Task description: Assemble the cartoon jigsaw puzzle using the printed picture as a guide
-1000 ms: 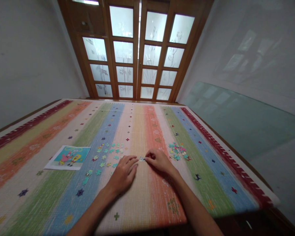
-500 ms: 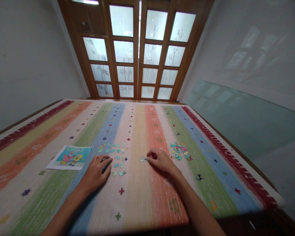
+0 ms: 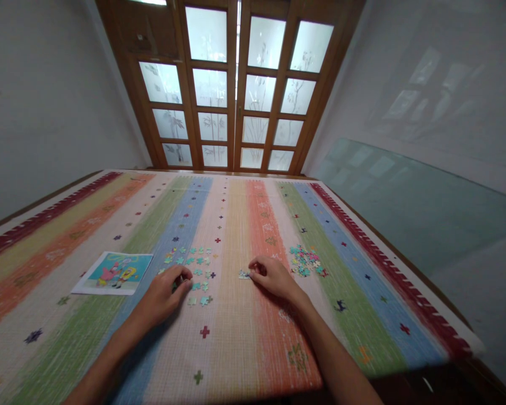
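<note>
My right hand point(image 3: 274, 277) is closed, with thumb and fingertips pinched at the right edge of a small greyish puzzle piece point(image 3: 243, 274) on the yellow stripe. It may be more than one piece joined; the size hides this. My left hand point(image 3: 168, 292) rests beside rows of loose teal puzzle pieces point(image 3: 199, 261), its fingers curled and thumb and index tips brought close together. Whatever lies between those tips is hidden. A heap of mixed puzzle pieces point(image 3: 306, 260) lies beyond my right hand, to its right. Left of my left hand is a printed cartoon picture point(image 3: 116, 273).
A striped tablecloth point(image 3: 231, 349) covers the long table. Behind its far end stand wooden doors point(image 3: 237, 152) with frosted panes. White walls flank both sides, and a pale green glass panel point(image 3: 413, 197) leans along the right wall.
My left hand's thumb and index have shifted slightly, with the fingers more lifted and curled. The right hand keeps its pinch on the puzzle piece. The whole view has moved slightly.
</note>
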The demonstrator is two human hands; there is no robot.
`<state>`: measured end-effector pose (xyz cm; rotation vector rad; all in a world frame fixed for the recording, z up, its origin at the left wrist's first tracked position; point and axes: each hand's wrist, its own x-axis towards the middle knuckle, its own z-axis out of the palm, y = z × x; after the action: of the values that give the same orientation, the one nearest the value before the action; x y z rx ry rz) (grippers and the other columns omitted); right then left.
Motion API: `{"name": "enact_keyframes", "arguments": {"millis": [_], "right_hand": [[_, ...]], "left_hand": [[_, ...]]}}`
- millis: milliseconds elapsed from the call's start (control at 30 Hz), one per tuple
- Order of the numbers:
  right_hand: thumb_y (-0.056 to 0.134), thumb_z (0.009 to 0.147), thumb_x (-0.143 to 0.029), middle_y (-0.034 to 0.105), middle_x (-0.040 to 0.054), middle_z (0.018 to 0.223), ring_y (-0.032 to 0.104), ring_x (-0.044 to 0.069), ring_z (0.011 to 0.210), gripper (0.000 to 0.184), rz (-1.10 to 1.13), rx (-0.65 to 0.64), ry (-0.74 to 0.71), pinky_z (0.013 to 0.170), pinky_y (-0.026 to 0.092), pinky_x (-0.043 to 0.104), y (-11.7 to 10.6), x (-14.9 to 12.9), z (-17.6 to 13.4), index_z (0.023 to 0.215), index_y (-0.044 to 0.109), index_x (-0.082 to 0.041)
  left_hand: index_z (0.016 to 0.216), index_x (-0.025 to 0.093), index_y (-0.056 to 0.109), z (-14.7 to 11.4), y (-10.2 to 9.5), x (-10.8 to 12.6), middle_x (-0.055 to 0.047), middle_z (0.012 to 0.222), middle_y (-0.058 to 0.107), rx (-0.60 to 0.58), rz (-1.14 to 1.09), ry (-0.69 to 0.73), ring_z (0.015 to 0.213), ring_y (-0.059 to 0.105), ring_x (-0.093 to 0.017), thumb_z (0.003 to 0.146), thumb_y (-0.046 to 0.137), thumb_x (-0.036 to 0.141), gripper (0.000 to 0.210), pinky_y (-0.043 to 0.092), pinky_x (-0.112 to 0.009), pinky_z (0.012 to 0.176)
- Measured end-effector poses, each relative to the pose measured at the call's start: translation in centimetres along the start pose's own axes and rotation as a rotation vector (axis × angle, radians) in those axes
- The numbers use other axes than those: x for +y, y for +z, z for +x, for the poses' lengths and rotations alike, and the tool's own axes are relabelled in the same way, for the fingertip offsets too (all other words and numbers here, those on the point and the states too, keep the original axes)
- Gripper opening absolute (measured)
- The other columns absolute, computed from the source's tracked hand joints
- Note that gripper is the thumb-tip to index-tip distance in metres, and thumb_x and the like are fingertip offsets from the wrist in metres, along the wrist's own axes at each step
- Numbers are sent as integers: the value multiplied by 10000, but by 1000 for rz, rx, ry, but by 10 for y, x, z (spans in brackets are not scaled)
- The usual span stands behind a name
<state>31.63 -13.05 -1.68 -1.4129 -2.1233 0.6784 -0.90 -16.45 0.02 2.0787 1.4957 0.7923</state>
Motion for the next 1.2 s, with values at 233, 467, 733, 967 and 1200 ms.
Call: {"name": "enact_keyframes", "arguments": {"millis": [233,467,733,967,1200], "right_hand": [[699,868,-166,699,42,828,611,161,742,66,10,-6,2,700,429,268,0,0,0,930,717,-156],[710,876,-183,696,31,822,599,152,731,45,0,-4,-1,695,423,264,1,2,0,917,720,-167],[719,878,-188,684,33,820,590,154,739,34,-21,-17,0,699,414,266,-1,-2,0,902,723,-164],[715,891,-192,674,34,826,587,155,755,30,-33,-35,0,692,404,263,-3,-5,0,901,720,-165],[705,907,-209,672,40,838,587,162,763,40,-61,-46,-10,693,401,271,-4,-7,-1,902,714,-170]], "left_hand": [[1016,208,702,13,21,26,-62,850,742,-124,-511,-103,765,702,-213,887,619,432,271,575,-363,724],[1115,208,694,24,37,34,-124,990,794,-183,-630,-158,931,758,-262,877,668,426,324,603,-449,864],[984,182,733,36,45,42,-75,911,786,-151,-424,-49,839,730,-219,838,656,324,218,580,-387,810],[940,199,771,48,64,49,-42,836,781,-143,-204,33,744,696,-196,854,652,242,154,548,-331,733],[933,217,781,51,74,50,-55,872,766,-117,-110,103,832,672,-231,857,656,211,146,533,-378,819]]}}
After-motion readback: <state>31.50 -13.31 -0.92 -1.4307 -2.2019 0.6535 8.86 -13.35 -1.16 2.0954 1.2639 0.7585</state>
